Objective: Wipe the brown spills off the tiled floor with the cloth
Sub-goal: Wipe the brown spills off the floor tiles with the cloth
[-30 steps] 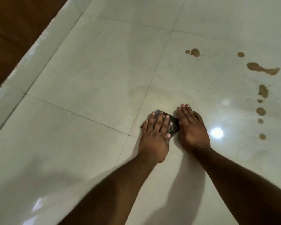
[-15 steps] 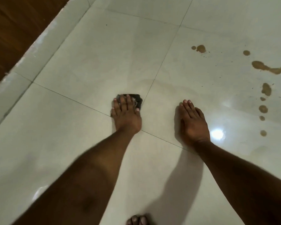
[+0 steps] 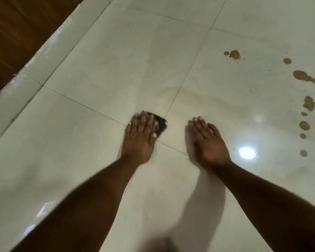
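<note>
My left hand (image 3: 140, 135) lies flat with straight fingers on a small dark cloth (image 3: 161, 124), pressing it onto the pale tiled floor (image 3: 98, 66) near a grout crossing. Only the cloth's right edge shows past my fingers. My right hand (image 3: 207, 142) rests flat on the floor to the right, fingers straight, holding nothing. Brown spills sit far right: a double blot (image 3: 234, 54), a round drop (image 3: 287, 61), a long smear (image 3: 307, 78), and a column of several drops (image 3: 305, 124). Faint wet streaks arc across the tiles above my hands.
A pale skirting strip (image 3: 35, 70) runs diagonally along the upper left, with dark brown wood (image 3: 16, 30) beyond it. A lamp's bright reflection (image 3: 246, 152) glares on the tile right of my right hand. A blurred dark shape (image 3: 160, 244) sits at the bottom edge.
My left hand slid the cloth leftward away from my right hand, then drifted slightly back and nearer. My right hand stayed planted. The spills look unchanged.
</note>
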